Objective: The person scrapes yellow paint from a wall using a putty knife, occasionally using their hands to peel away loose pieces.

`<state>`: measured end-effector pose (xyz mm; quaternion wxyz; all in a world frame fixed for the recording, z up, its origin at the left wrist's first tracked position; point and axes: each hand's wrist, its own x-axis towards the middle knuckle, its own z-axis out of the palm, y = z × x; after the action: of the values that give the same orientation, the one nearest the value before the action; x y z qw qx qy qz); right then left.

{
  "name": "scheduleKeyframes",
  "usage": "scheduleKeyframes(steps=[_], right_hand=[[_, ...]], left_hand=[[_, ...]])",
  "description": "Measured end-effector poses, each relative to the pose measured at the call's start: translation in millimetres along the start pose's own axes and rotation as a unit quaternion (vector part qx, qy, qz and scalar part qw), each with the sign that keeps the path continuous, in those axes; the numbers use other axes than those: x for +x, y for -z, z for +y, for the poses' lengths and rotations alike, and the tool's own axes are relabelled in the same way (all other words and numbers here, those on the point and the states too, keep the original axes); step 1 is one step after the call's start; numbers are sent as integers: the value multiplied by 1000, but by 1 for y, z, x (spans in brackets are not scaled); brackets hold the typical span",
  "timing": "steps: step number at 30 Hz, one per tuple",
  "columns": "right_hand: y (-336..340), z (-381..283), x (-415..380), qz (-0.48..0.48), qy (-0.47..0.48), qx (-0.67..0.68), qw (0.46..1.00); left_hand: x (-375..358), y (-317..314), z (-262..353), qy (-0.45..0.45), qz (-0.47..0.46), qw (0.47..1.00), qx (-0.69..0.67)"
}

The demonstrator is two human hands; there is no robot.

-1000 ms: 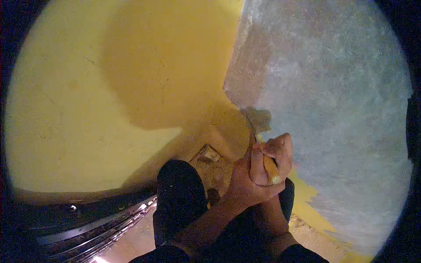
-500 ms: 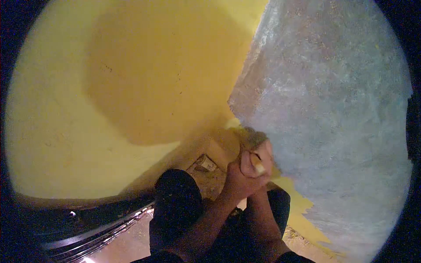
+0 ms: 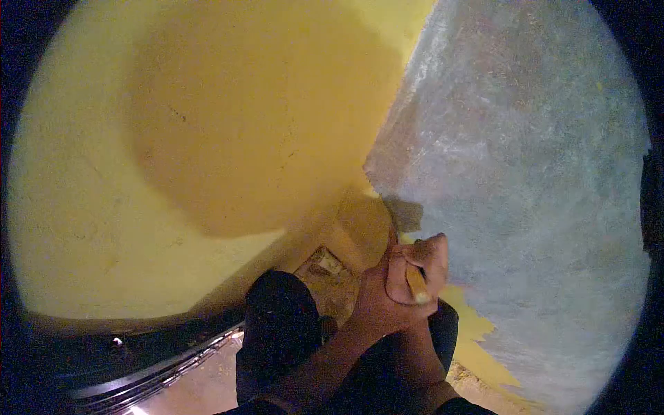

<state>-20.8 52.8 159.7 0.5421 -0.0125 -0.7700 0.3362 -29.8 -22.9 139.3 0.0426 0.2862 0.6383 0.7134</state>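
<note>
Close together above my knees, both hands are closed. My left hand [image 3: 377,296] presses against my right hand [image 3: 433,259], and their fingers overlap. A yellowish handle [image 3: 417,285] with a pale end pokes up out of the grip. The lower part of the held tool is hidden by the fingers. Just beyond the hands, a dark patch [image 3: 407,213] lies over the border between the yellow painted surface [image 3: 263,117] and the mottled grey-blue surface [image 3: 526,173]; whether it is shadow or part of the tool is unclear.
Between the knees and the yellow surface lies a small pale block-like object [image 3: 326,263]. Dark-clothed knees frame the hands. Dark shiny rails or cables [image 3: 159,377] run along the lower left. Jagged yellow paint [image 3: 477,332] edges the grey surface at lower right.
Both hands and the handle have moved down and slightly right, closer to the right knee. The dark patch beyond them is more exposed.
</note>
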Motion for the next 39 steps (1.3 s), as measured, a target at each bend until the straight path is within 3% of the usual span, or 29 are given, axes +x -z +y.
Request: scheduleKeyframes(steps=[1, 2, 4, 7, 10, 11, 12, 13, 14, 15, 16, 18, 19, 21, 22, 23, 24, 25, 27, 32, 34, 38, 39], right_hand=[[-1, 0, 0, -3, -2, 9, 1000], [-3, 5, -4, -1, -2, 9, 1000], [-16, 36, -21, -53, -19, 5, 998], [-16, 63, -37, -104, -6, 23, 994], [-3, 38, -27, -133, -38, 20, 990], [-1, 34, -28, -100, -269, 145, 947], [0, 33, -28, -55, -477, 258, 838], [-9, 36, -32, -54, -475, 256, 840], [-25, 43, -43, -26, -251, 141, 957], [-37, 53, -52, 5, -8, 16, 1000], [-39, 70, -60, 7, -4, 16, 1000], [-36, 95, -73, -91, -93, 93, 987], [-35, 92, -71, -92, -91, 98, 987], [-27, 83, -69, -59, -291, 135, 945], [-25, 75, -59, -57, -290, 135, 946], [-24, 62, -41, -31, -154, 26, 987], [-18, 54, -28, 1, -16, -84, 996], [-7, 48, -24, 8, -12, -84, 996], [18, 39, -24, -153, -115, 4, 982], [27, -2, -11, -97, -74, 26, 992], [34, -14, -8, -96, -75, 37, 992], [38, -19, -7, -64, -55, 28, 996], [38, -17, -10, -52, -55, 22, 997]], left_hand=[[2, 4, 9, -91, 20, 996, -13], [2, 2, 3, -92, 18, 996, -12], [1, -5, -26, 63, 6, 998, -6], [-11, 8, -61, 90, -52, 993, -48], [-8, 2, -26, 77, 0, 993, -91], [-8, 3, -20, 83, 2, 992, -93], [-4, 5, -16, 68, -7, 995, -65], [0, 6, -14, 49, -17, 998, -38], [-1, -1, -35, 46, -17, 998, -40], [-2, -12, -72, 74, 19, 989, -130], [-4, -18, -92, 102, 53, 970, -216], [-5, -15, -85, 112, 43, 977, -178], [-3, -11, -79, 123, 37, 982, -140], [-4, -6, -65, 149, 23, 986, -64], [-4, -3, -56, 162, 12, 986, -28], [2, 6, -34, 156, 12, 987, -28], [7, 11, -12, 171, -24, 985, 25], [10, 16, 4, 186, -58, 978, 77], [5, 13, 3, 149, -49, 986, 56], [-4, 9, -9, 78, -30, 994, -69], [-4, 8, -15, -25, -21, 999, -41], [-8, 8, -7, -31, -29, 999, -26], [-10, 7, -4, 6, -32, 997, -77]])
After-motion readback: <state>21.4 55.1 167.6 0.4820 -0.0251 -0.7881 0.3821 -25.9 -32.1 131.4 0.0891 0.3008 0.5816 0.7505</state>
